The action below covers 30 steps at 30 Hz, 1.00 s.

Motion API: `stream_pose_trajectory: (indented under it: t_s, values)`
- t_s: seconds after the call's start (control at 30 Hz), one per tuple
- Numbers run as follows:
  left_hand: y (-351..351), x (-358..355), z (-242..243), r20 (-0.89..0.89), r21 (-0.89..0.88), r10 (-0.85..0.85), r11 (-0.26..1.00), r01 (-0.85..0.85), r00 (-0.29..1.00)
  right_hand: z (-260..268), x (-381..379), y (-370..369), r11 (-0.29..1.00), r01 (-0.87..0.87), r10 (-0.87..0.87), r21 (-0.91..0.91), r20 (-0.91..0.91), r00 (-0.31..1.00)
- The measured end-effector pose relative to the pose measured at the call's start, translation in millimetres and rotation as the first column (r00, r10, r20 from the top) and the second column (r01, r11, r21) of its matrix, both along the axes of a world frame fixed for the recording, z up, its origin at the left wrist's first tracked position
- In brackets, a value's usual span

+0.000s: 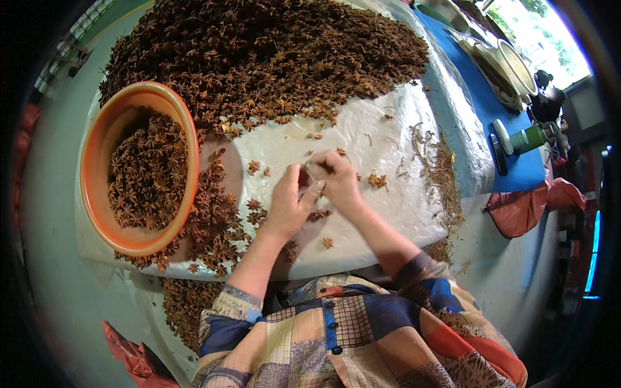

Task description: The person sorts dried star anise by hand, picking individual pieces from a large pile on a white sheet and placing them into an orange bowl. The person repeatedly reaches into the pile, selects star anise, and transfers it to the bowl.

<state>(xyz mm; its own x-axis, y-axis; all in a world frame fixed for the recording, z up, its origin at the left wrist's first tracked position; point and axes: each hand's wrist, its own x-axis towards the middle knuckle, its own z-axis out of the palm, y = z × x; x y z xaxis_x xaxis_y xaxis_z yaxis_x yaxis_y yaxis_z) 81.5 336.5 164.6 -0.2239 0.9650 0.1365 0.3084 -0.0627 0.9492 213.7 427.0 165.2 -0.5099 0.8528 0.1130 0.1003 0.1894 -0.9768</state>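
My left hand [289, 204] and my right hand [339, 183] meet over a plastic-covered table [402, 213]. Their fingertips are close together with the fingers curled. Something small and greyish may be between them, but blur and the fingers hide what it is. Loose star anise pods [377, 181] lie just right of my right hand. One single pod [328, 242] rests below my hands, nearer my body. Left of my left hand, a spread of star anise [213, 233] runs along the table's near side.
A tilted orange plastic basin [196, 160] holds more star anise on the left. Across the far side lies a large star anise heap [271, 53]. Thin stems [444, 179] are gathered along the right edge. Beyond are a blue surface [519, 169] and a red plastic bag [519, 208].
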Motion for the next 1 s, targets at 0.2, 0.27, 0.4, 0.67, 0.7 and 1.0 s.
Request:
stream_pose_trajectory:
  t_s: [0.2, 0.27, 0.4, 0.67, 0.7, 1.0]
  values:
    - [-7, 71, 2, 0.808, 0.017, -0.16, 0.968, 0.249, 0.567, 5, 50, -45, 0.792, -0.118, -0.337, -0.599, -0.591, 0.733]
    - [-11, 75, 9, 0.858, 0.042, -0.169, 0.964, 0.262, 0.484, 18, 65, -32, 0.835, -0.041, -0.313, -0.548, -0.535, 0.785]
    - [-22, 34, 22, 0.171, -0.035, 0.168, 0.986, -0.165, 0.971, 58, 91, 14, 0.776, 0.355, -0.554, 0.521, 0.293, 0.78]
    - [36, 2, -24, -0.729, 0.124, 0.111, 0.992, -0.03, 0.675, 1, 21, 25, 0.861, -0.241, -0.238, 0.448, 0.773, 0.588]
    - [43, 1, -28, -0.757, 0.118, 0.083, 0.993, 0.01, 0.648, -9, 16, 27, 0.851, -0.249, -0.245, 0.463, 0.768, 0.592]
    - [35, 9, -19, -0.265, 0.17, -0.026, 0.983, 0.073, 0.964, 11, 33, 3, 0.728, -0.263, -0.196, 0.633, 0.561, 0.804]
